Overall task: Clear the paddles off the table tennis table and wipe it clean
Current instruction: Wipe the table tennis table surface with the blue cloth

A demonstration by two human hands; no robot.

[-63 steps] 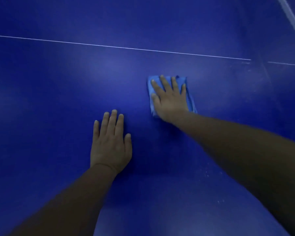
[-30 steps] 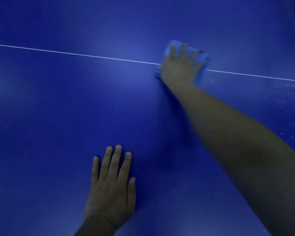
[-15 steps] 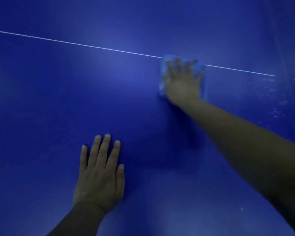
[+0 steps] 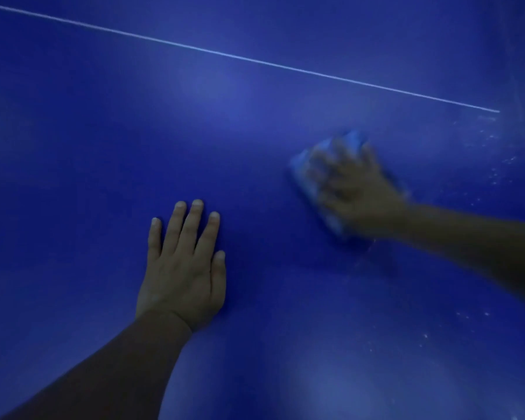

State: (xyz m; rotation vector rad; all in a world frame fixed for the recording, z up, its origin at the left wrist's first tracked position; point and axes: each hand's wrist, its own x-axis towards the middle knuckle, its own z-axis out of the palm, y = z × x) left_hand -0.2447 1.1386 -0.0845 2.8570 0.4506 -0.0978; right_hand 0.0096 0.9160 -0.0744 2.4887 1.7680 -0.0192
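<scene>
The right hand point(image 4: 356, 189) has come back from the white line point(image 4: 243, 58), which it covered a second ago, and now sits well short of it, blurred, fingers spread flat on the cloth point(image 4: 312, 177). The left hand point(image 4: 184, 268) stays open, palm down on the table point(image 4: 73, 147), well left of the right and nearer the person. The cloth is light blue and soft-edged, showing beyond the fingertips and thumb side. The table is smooth, glossy deep blue; pale specks lie right of the right hand.
</scene>
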